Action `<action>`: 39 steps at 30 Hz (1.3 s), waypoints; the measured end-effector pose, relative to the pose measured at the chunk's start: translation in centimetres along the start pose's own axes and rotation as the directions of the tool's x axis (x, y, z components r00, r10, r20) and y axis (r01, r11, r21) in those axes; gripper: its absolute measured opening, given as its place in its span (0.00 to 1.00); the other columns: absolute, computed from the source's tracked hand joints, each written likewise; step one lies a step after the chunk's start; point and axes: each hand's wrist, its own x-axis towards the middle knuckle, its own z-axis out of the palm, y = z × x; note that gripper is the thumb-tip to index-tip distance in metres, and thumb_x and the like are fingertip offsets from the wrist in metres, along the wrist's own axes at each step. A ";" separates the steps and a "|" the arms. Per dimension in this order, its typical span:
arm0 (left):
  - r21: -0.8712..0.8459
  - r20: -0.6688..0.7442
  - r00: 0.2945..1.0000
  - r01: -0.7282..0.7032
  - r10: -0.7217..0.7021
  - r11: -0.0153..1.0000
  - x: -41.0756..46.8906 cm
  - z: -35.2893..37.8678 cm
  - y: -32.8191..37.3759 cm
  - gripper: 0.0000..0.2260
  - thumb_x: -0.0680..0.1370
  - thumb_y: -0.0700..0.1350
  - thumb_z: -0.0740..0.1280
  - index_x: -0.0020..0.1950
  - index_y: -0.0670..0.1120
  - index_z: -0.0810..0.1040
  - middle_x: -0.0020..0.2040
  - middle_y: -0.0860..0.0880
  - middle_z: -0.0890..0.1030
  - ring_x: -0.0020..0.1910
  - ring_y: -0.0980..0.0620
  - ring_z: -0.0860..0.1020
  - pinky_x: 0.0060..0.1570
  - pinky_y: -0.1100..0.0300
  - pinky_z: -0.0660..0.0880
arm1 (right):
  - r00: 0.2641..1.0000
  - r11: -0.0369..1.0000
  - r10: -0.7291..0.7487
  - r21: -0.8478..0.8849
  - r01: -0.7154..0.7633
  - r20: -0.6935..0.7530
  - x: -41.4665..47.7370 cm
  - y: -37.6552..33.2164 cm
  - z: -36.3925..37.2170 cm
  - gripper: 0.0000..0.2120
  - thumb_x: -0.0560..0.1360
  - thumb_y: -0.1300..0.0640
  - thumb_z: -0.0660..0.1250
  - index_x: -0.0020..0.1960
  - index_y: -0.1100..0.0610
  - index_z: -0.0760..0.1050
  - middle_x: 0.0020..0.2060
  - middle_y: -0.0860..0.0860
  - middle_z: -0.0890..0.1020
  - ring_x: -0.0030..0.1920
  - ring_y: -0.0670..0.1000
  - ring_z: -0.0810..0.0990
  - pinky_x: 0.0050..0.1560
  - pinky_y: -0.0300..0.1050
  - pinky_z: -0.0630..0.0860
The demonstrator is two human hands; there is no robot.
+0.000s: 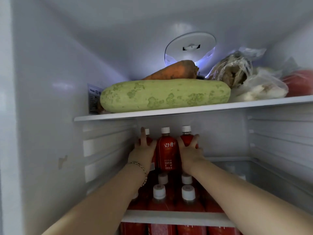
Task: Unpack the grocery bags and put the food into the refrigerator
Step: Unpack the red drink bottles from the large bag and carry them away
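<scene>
Between the two hands stands the middle bottle (168,150), one of three red bottles with white caps in the back row of the lower shelf (176,217). The left hand (144,150) wraps the left bottle (147,139), with one finger raised beside its cap. The right hand (189,150) wraps the right bottle (187,137), thumb toward the middle bottle and fingers round the far side. Both hands are closed on the bottle bodies, not on the necks. Whether the bases rest on the shelf cannot be told, since the nearer bottles (172,195) hide them.

Handling, as a judgement:
- The bottles appear full, so each is likely to be fairly heavy for its size.
- The walls look like smooth plastic with a tight label. They may give slightly under pressure and may slip if wet or cold.
- The best hold is the upper body, just below the shoulder, where the hands now sit. The cap and neck offer a poor grip.
- The row stands close together, each bottle touching or nearly touching its neighbour. A push on one bottle is likely to shift the next.
- Nearer rows stand directly below the wrists. A dropped forearm could knock their caps.

Above the hands, the upper shelf (118,117) carries a long green squash (165,94), a carrot (174,71) behind it, and bagged food (245,80) up and to the right of the right hand.
</scene>
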 end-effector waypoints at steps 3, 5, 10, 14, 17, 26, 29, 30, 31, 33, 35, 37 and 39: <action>0.075 0.041 0.999 -0.022 0.019 0.997 1.0 0.4 -1.0 0.33 0.77 0.39 0.63 0.77 0.51 0.49 0.75 0.36 0.46 0.72 0.36 0.60 0.67 0.48 0.67 | 0.997 0.996 -0.068 0.059 0.067 0.023 0.0 0.7 0.1 0.50 0.73 0.69 0.67 0.75 0.44 0.33 0.69 0.66 0.27 0.73 0.70 0.51 0.70 0.58 0.64; 0.053 0.051 0.999 0.003 -0.005 0.999 1.4 0.9 -1.3 0.35 0.75 0.41 0.66 0.77 0.49 0.49 0.75 0.36 0.51 0.70 0.38 0.63 0.66 0.50 0.68 | 0.995 0.993 -0.095 0.072 0.094 0.010 0.0 1.0 0.2 0.50 0.73 0.69 0.66 0.76 0.45 0.33 0.69 0.66 0.26 0.73 0.69 0.52 0.70 0.58 0.64; -0.060 -0.194 0.975 0.096 -0.106 0.994 0.9 -0.2 2.3 0.23 0.75 0.54 0.62 0.66 0.44 0.68 0.67 0.41 0.65 0.64 0.41 0.67 0.58 0.52 0.69 | 0.995 0.982 -0.066 0.171 0.079 -0.081 0.1 0.4 0.5 0.40 0.77 0.61 0.63 0.77 0.47 0.39 0.72 0.70 0.38 0.69 0.68 0.62 0.69 0.56 0.65; 0.014 -0.198 0.975 -0.102 0.103 0.995 1.5 1.0 4.7 0.20 0.77 0.52 0.62 0.66 0.45 0.69 0.65 0.42 0.67 0.59 0.42 0.72 0.48 0.55 0.71 | 0.984 0.946 0.005 0.320 0.052 -0.177 -0.1 0.1 0.1 0.31 0.77 0.60 0.62 0.75 0.49 0.51 0.69 0.65 0.57 0.64 0.64 0.69 0.64 0.52 0.69; 0.012 -0.081 0.995 -0.055 0.055 0.998 2.9 2.2 3.8 0.16 0.78 0.48 0.63 0.63 0.43 0.73 0.63 0.41 0.71 0.58 0.42 0.75 0.52 0.52 0.74 | 0.975 0.945 0.048 0.325 0.026 -0.218 -0.2 0.5 -0.3 0.31 0.76 0.62 0.63 0.74 0.53 0.53 0.66 0.62 0.61 0.61 0.62 0.71 0.63 0.51 0.70; -0.182 0.025 0.998 0.055 -0.051 0.982 3.6 2.9 3.3 0.14 0.78 0.47 0.65 0.59 0.41 0.75 0.58 0.42 0.78 0.56 0.44 0.78 0.53 0.55 0.74 | 0.996 0.975 -0.092 0.203 0.089 0.006 0.7 1.3 0.1 0.13 0.76 0.63 0.61 0.60 0.61 0.74 0.58 0.57 0.78 0.57 0.54 0.77 0.48 0.38 0.71; -0.274 0.196 0.976 0.151 -0.099 0.950 3.1 2.7 3.2 0.13 0.75 0.46 0.68 0.55 0.39 0.78 0.54 0.42 0.81 0.53 0.46 0.80 0.44 0.60 0.74 | 0.989 0.975 -0.121 0.197 0.102 0.087 0.9 1.2 0.9 0.12 0.76 0.64 0.62 0.58 0.61 0.76 0.56 0.56 0.79 0.55 0.53 0.78 0.45 0.36 0.70; -0.296 0.238 0.966 0.167 -0.097 0.940 2.7 2.4 3.2 0.13 0.74 0.46 0.69 0.54 0.39 0.79 0.53 0.42 0.81 0.52 0.46 0.80 0.42 0.60 0.74 | 0.989 0.973 -0.124 0.207 0.105 0.081 0.9 1.2 0.9 0.12 0.76 0.64 0.62 0.58 0.61 0.76 0.56 0.56 0.80 0.55 0.53 0.78 0.45 0.36 0.70; -0.312 0.259 0.962 0.170 -0.088 0.935 2.3 2.1 3.3 0.12 0.74 0.46 0.68 0.52 0.39 0.79 0.52 0.42 0.82 0.51 0.46 0.80 0.41 0.60 0.73 | 0.989 0.971 -0.126 0.215 0.107 0.074 0.8 1.2 0.9 0.12 0.76 0.64 0.61 0.57 0.61 0.77 0.55 0.56 0.80 0.55 0.52 0.79 0.44 0.36 0.71; -0.324 0.272 0.960 0.152 -0.062 0.934 0.8 0.9 3.5 0.11 0.76 0.45 0.67 0.51 0.38 0.79 0.51 0.41 0.81 0.51 0.45 0.80 0.39 0.61 0.71 | 0.990 0.972 -0.122 0.212 0.105 0.072 0.5 1.4 0.8 0.11 0.76 0.64 0.60 0.57 0.61 0.77 0.55 0.56 0.80 0.53 0.52 0.79 0.39 0.35 0.72; -0.324 0.285 0.958 0.132 -0.037 0.937 -1.3 -0.6 3.7 0.11 0.76 0.44 0.65 0.50 0.37 0.79 0.49 0.40 0.81 0.52 0.44 0.79 0.34 0.63 0.69 | 0.989 0.977 -0.116 0.190 0.098 0.087 -0.4 1.7 0.3 0.12 0.76 0.64 0.61 0.57 0.61 0.77 0.55 0.56 0.80 0.53 0.52 0.79 0.34 0.33 0.71; -0.298 0.255 0.967 0.096 -0.017 0.950 -3.9 -2.5 3.6 0.12 0.76 0.45 0.65 0.49 0.36 0.80 0.46 0.39 0.81 0.52 0.43 0.79 0.31 0.63 0.67 | 0.991 0.985 -0.113 0.136 0.102 0.077 -1.9 1.8 -0.7 0.13 0.74 0.64 0.64 0.57 0.61 0.77 0.55 0.56 0.80 0.54 0.53 0.79 0.40 0.37 0.74; -0.267 0.166 0.986 0.075 -0.031 0.961 -6.7 -4.5 2.9 0.13 0.76 0.46 0.64 0.51 0.37 0.80 0.50 0.40 0.81 0.52 0.43 0.79 0.38 0.61 0.71 | 0.993 0.990 -0.118 0.084 0.117 0.012 -4.2 1.4 -2.1 0.12 0.73 0.63 0.64 0.55 0.59 0.79 0.55 0.55 0.80 0.54 0.54 0.79 0.46 0.40 0.75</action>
